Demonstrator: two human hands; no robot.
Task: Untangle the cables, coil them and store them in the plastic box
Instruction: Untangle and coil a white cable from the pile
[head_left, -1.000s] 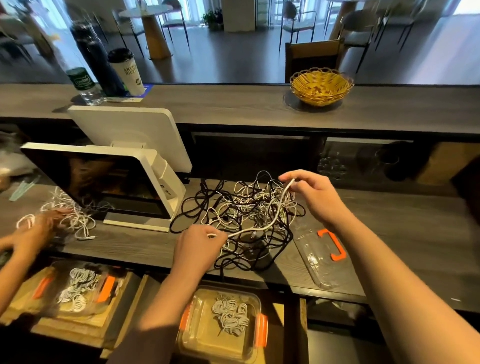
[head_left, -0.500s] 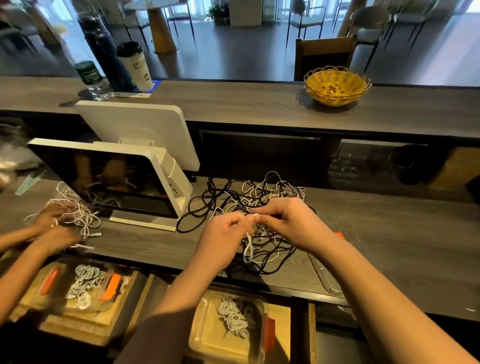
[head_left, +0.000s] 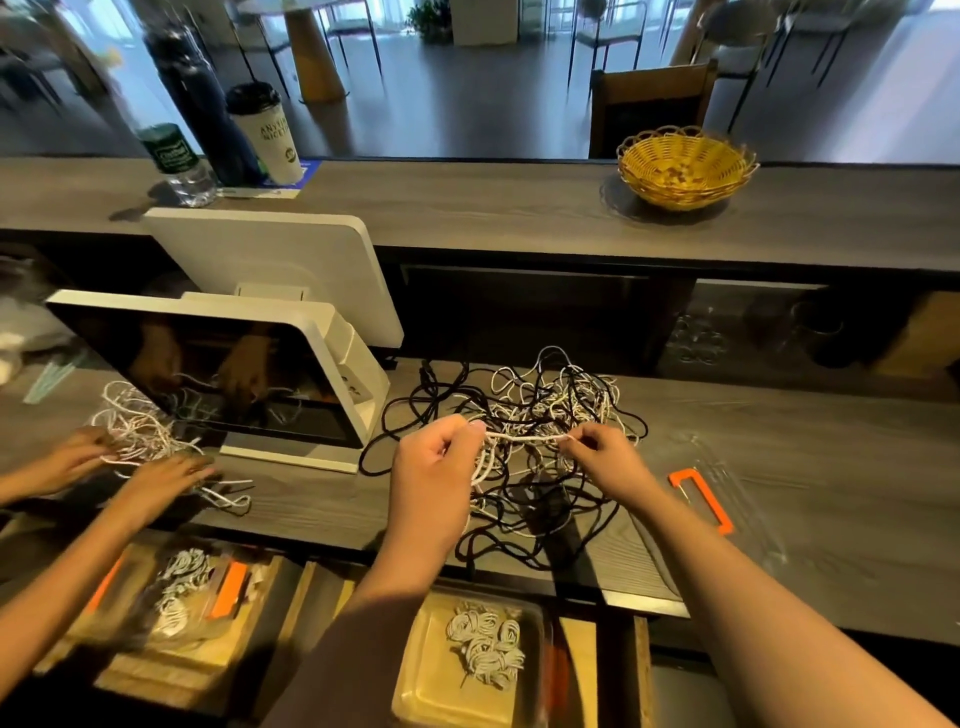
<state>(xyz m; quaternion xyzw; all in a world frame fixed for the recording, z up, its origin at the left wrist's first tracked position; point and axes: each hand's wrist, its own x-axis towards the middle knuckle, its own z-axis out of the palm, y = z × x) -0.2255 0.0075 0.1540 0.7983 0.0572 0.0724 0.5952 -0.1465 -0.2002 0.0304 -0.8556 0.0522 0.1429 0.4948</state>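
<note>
- The left hand (head_left: 434, 467) pinches one end of a white cable (head_left: 524, 438) and has loops of it hanging down from its fingers.
- The right hand (head_left: 605, 457) pinches the same cable farther along, so a short bit is stretched tight between the two hands.
- Under the hands a messy pile (head_left: 524, 457) of black and white cables lies in the middle of the surface (head_left: 831, 509), close to the near edge.
- A clear lid (head_left: 727, 499) with an orange handle lies flat on the surface just right of the pile.
- The box (head_left: 457, 670) sits lower, in front of the near edge, with white coils (head_left: 485, 647) inside.
- At the left edge another person's hands (head_left: 114, 467) rest on a smaller white tangle (head_left: 140, 426).
- A white screen (head_left: 228, 374) stands left of the pile.
</note>
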